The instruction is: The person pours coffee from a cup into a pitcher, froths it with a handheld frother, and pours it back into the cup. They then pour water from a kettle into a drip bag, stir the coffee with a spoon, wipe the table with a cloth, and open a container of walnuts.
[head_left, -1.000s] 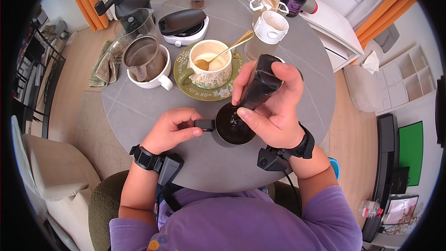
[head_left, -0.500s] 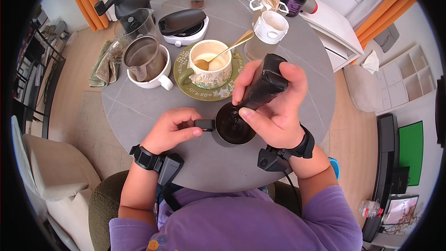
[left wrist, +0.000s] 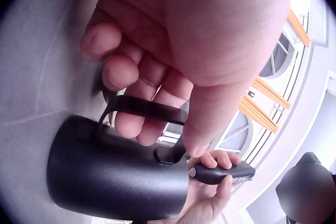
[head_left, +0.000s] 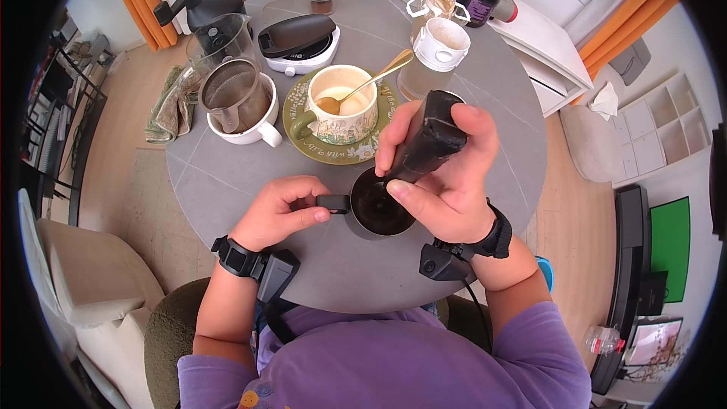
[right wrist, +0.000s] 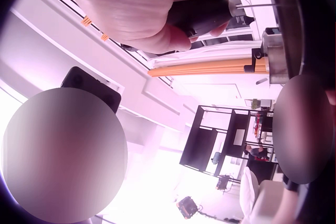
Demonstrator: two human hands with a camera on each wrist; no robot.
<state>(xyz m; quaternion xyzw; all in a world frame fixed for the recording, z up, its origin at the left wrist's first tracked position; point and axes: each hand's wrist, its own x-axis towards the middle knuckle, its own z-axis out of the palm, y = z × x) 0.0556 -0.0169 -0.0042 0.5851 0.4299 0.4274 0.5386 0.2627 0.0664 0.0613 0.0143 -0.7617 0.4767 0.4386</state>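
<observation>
A black metal pitcher point(head_left: 382, 216) point(left wrist: 118, 174) with dark liquid inside stands on the grey table. Its handle point(head_left: 333, 203) is pinched by my left hand point(head_left: 276, 212) point(left wrist: 194, 35), with fingers passing through the loop. My right hand point(head_left: 447, 174) point(right wrist: 142, 8) grips a black handheld tool point(head_left: 432, 136) point(left wrist: 223, 172) tilted over the pitcher's mouth. A thin metal shaft point(right wrist: 257, 6) runs from the tool toward the pitcher in the right wrist view; its lower end is hidden.
Behind the pitcher, a patterned cup point(head_left: 344, 117) with a gold spoon point(head_left: 390, 68) sits on a green saucer point(head_left: 333, 153). To the left are a white cup point(head_left: 244, 135) holding a strainer point(head_left: 231, 91) and a scale point(head_left: 303, 60). Jars point(head_left: 430, 72) stand at the back right.
My right hand and the black tool have shifted slightly over the pitcher. The liquid's surface looks different. My left hand has stayed on the handle.
</observation>
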